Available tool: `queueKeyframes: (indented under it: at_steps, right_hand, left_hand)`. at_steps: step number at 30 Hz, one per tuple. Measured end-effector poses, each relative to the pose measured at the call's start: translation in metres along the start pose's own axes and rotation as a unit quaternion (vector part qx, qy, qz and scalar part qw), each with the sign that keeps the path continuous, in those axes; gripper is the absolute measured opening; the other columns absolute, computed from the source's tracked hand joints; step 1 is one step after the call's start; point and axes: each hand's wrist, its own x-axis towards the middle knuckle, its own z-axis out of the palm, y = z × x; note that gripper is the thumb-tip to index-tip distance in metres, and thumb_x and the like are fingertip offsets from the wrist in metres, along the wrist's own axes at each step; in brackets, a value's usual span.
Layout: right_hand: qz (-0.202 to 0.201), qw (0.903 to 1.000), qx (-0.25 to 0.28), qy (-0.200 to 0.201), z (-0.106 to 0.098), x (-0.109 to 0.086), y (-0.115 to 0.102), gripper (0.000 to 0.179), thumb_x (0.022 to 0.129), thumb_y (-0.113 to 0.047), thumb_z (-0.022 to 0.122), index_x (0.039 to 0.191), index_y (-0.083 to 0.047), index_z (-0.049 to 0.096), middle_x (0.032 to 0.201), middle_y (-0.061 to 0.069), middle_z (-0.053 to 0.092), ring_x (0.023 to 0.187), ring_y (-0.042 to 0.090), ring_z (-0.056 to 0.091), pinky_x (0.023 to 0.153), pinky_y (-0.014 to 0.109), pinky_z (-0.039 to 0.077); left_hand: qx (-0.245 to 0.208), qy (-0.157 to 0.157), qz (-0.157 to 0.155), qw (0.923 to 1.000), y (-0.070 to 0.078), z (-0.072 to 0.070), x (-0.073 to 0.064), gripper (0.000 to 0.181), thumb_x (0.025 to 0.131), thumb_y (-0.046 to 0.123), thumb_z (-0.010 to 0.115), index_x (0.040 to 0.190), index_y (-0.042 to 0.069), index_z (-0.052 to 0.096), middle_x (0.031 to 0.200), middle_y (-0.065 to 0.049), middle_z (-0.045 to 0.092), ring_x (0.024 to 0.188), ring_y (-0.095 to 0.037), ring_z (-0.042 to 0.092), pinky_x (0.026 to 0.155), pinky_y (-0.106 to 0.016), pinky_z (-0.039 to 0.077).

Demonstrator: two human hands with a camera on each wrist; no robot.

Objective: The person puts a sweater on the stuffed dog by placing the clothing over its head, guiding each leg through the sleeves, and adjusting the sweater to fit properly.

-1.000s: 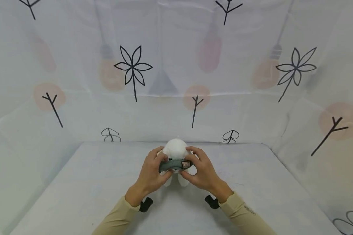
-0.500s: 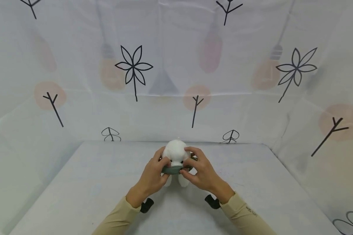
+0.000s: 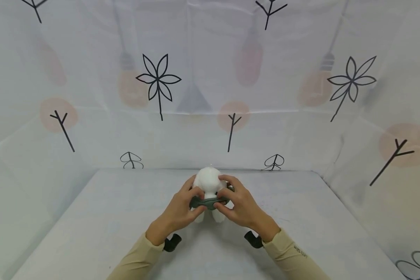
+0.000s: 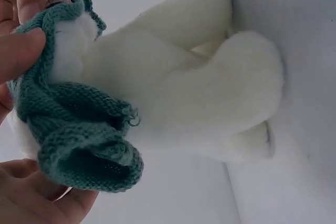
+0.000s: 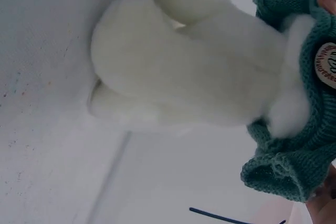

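Note:
A white plush toy [image 3: 209, 179] with dark eyes stands upright on the table, facing me. A green knitted sweater [image 3: 207, 203], small enough for the toy, is bunched across the lower part of its face. My left hand [image 3: 177, 206] pinches one side of the knit between thumb and fingers. On the other side my right hand [image 3: 244, 205] pinches it too. Seen from the left wrist, a sleeve [image 4: 94, 156] hangs loose beside the toy's white body [image 4: 152, 87]. A round label [image 5: 326, 65] shows on the sweater's front in the right wrist view.
The white-covered table [image 3: 108, 217] surrounds the toy. Behind it rises a pale curtain [image 3: 196, 144] printed with flowers and twigs. Dark devices [image 3: 172, 242] show below both wrists.
The sweater's front edge has come down from the toy's eyes to its muzzle and folded over, so its label faces me less. Both hands keep hold of it.

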Motion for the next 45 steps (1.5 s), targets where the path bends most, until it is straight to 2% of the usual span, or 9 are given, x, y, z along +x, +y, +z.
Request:
queueKeyframes:
  at_steps: [9, 16, 20, 24, 27, 31, 36, 41, 45]
  right_hand:
    - [-0.042, 0.9978, -0.043, -0.027, -0.001, 0.000, -0.001, 0.026, 0.071, -0.019, 0.086, 0.077, -0.015, 0.061, 0.136, 0.021, 0.043, 0.118, 0.036, 0.051, 0.086, 0.042, 0.052]
    - [-0.026, 0.9976, -0.029, -0.056, 0.002, -0.002, 0.001, 0.024, 0.072, -0.020, 0.085, 0.072, -0.017, 0.061, 0.146, 0.018, 0.034, 0.127, 0.034, 0.044, 0.093, 0.041, 0.048]
    - [-0.016, 0.9994, -0.001, -0.030, 0.004, -0.003, 0.003, 0.028, 0.076, -0.019, 0.082, 0.089, -0.011, 0.059, 0.144, 0.017, 0.036, 0.117, 0.027, 0.053, 0.085, 0.036, 0.052]
    - [-0.001, 0.9996, 0.023, -0.019, 0.004, -0.002, 0.003, 0.060, 0.078, -0.019, 0.081, 0.125, -0.005, 0.046, 0.145, 0.015, 0.035, 0.121, 0.028, 0.050, 0.087, 0.037, 0.051]
    - [0.012, 0.9993, 0.027, -0.024, 0.004, -0.002, 0.002, 0.080, 0.078, -0.020, 0.081, 0.140, -0.005, 0.034, 0.145, 0.014, 0.033, 0.123, 0.028, 0.048, 0.090, 0.040, 0.050]
    - [0.030, 0.9988, 0.028, -0.027, 0.005, -0.003, 0.002, 0.087, 0.077, -0.021, 0.082, 0.144, -0.005, 0.029, 0.146, 0.016, 0.030, 0.119, 0.028, 0.051, 0.089, 0.042, 0.050]
    - [0.072, 0.9962, 0.033, -0.036, 0.008, -0.006, 0.002, 0.088, 0.077, -0.023, 0.082, 0.146, -0.011, 0.028, 0.147, 0.012, 0.030, 0.109, 0.026, 0.057, 0.085, 0.040, 0.052]
    - [0.083, 0.9945, 0.056, -0.032, 0.006, -0.007, 0.002, 0.089, 0.077, -0.020, 0.081, 0.147, -0.012, 0.027, 0.147, 0.012, 0.031, 0.119, 0.027, 0.051, 0.090, 0.043, 0.049]
    - [0.079, 0.9920, 0.098, -0.002, 0.000, -0.004, 0.001, 0.084, 0.078, -0.013, 0.080, 0.146, -0.009, 0.031, 0.146, 0.015, 0.032, 0.127, 0.029, 0.042, 0.093, 0.042, 0.047]
  left_hand:
    - [0.012, -0.004, 0.011, 0.9999, -0.001, 0.004, -0.001, 0.035, 0.071, 0.000, 0.080, 0.072, 0.017, 0.049, 0.148, -0.018, 0.030, 0.129, -0.037, 0.040, 0.094, -0.049, 0.046]
    - [0.023, 0.006, 0.019, 0.9995, -0.004, 0.007, -0.003, 0.036, 0.070, 0.002, 0.082, 0.075, 0.016, 0.049, 0.148, -0.019, 0.029, 0.129, -0.037, 0.040, 0.095, -0.048, 0.046]
    - [0.021, 0.018, 0.013, 0.9995, -0.005, 0.007, -0.003, 0.043, 0.073, 0.007, 0.082, 0.092, 0.010, 0.044, 0.148, -0.016, 0.031, 0.129, -0.031, 0.042, 0.092, -0.044, 0.048]
    - [0.019, 0.030, -0.009, 0.9993, -0.004, 0.007, -0.002, 0.064, 0.073, 0.009, 0.083, 0.119, 0.005, 0.038, 0.146, -0.015, 0.035, 0.126, -0.028, 0.045, 0.092, -0.043, 0.047]
    - [0.017, 0.034, -0.024, 0.9990, -0.004, 0.008, -0.002, 0.085, 0.072, 0.010, 0.084, 0.138, 0.005, 0.030, 0.144, -0.016, 0.038, 0.123, -0.028, 0.049, 0.093, -0.043, 0.047]
    - [0.035, 0.028, -0.040, 0.9982, -0.007, 0.010, -0.003, 0.096, 0.074, 0.013, 0.083, 0.148, 0.006, 0.021, 0.142, -0.015, 0.041, 0.122, -0.027, 0.050, 0.096, -0.044, 0.045]
    - [0.056, 0.017, -0.064, 0.9962, -0.010, 0.013, -0.003, 0.093, 0.078, 0.013, 0.080, 0.150, 0.010, 0.021, 0.141, -0.014, 0.044, 0.123, -0.027, 0.050, 0.098, -0.043, 0.044]
    - [0.056, 0.053, -0.033, 0.9965, -0.010, 0.014, -0.003, 0.090, 0.077, 0.011, 0.081, 0.148, 0.007, 0.026, 0.141, -0.015, 0.045, 0.123, -0.028, 0.050, 0.096, -0.044, 0.045]
    - [0.017, 0.093, -0.009, 0.9955, -0.004, 0.013, 0.000, 0.084, 0.079, 0.013, 0.079, 0.147, 0.007, 0.030, 0.137, -0.012, 0.049, 0.113, -0.022, 0.055, 0.088, -0.040, 0.050]
